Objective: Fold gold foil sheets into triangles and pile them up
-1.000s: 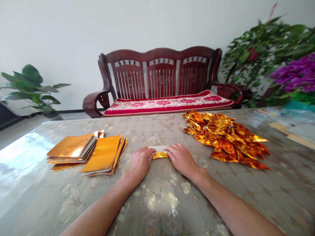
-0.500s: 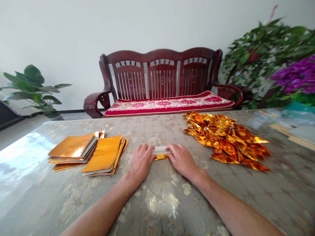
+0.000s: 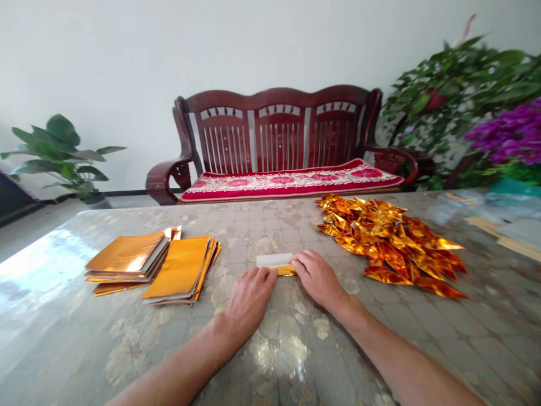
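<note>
A small folded strip of gold foil paper [image 3: 276, 263], white on its back, lies flat at the middle of the table. My left hand [image 3: 249, 299] rests palm down just below its left end, fingertips touching the gold edge. Over the strip's right end my right hand [image 3: 318, 276] presses down with its fingers. To the left lie two stacks of flat gold sheets [image 3: 152, 265]. A heap of folded gold pieces [image 3: 393, 242] spreads out to the right of my right hand.
The table [image 3: 270, 349] has a glossy floral cover. A dark wooden bench [image 3: 279, 146] with a red cushion stands behind it. A potted plant [image 3: 59, 158] is at far left; green foliage and purple flowers [image 3: 502, 129] at right. Blurred packets [image 3: 507, 225] lie at the right edge.
My left hand has slid back toward me and to the right, uncovering the strip's left end and its white back. My right hand stays on the right end.
</note>
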Demonstrator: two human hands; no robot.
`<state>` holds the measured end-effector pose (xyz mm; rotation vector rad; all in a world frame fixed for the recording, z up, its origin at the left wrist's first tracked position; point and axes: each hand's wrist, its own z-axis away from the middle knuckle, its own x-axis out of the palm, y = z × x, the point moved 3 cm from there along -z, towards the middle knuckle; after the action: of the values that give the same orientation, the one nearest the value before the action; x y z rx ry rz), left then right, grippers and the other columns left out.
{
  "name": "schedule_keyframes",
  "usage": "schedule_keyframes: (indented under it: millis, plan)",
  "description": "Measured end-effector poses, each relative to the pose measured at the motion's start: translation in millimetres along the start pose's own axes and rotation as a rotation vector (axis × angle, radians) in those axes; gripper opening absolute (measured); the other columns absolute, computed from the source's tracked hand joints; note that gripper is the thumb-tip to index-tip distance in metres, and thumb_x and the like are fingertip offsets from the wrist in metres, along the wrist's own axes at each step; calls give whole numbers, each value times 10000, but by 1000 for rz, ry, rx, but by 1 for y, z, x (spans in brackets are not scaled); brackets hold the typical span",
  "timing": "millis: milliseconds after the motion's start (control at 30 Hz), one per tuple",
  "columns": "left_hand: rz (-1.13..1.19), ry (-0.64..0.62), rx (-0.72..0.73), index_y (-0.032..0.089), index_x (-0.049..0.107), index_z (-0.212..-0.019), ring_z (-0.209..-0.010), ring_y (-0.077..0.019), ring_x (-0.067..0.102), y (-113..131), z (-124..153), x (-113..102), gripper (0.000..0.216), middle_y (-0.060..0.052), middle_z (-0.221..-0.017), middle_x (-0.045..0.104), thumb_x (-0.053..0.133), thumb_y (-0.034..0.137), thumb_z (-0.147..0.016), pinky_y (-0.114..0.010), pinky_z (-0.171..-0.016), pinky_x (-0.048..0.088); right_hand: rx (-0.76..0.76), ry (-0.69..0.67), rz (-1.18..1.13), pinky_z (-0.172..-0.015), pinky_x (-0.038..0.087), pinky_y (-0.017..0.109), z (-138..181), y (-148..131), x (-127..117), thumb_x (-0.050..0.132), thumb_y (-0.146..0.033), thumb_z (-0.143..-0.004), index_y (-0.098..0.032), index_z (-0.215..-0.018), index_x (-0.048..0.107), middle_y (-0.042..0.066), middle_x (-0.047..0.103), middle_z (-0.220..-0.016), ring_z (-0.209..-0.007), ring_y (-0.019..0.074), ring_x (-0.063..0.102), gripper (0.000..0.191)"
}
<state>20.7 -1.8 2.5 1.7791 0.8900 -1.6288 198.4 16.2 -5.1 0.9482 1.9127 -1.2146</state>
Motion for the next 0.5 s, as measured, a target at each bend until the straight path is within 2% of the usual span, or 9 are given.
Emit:
schedule_keyframes:
  millis: [200,333,500]
  plan:
    - [-17,14,-9,156,524,-1319,-1031,-276,612,6,1,2,376,-98,-1142,635,551,191,-946,-424,-862,547,21,1,9,-817,429,277,2,2,1,657,-214,-868,-207,-893,674,22,634,-920,-930,183,589,32]
    - [-23,31,-13,180,458,-1413,-1095,-294,590,10,4,2,527,-126,-1216,606,617,306,-927,-436,-899,532,3,-12,43,-847,427,289,0,2,4,650,-217,-887,-215,-894,670,20,636,-931,-949,186,588,21]
    - [-19,32,-12,217,468,-1413,-1132,-307,574,12,7,0,567,-136,-1239,599,639,408,-907,-443,-915,521,-5,-14,87,-841,433,294,-1,1,4,637,-189,-900,-206,-892,653,27,631,-932,-939,192,585,25]
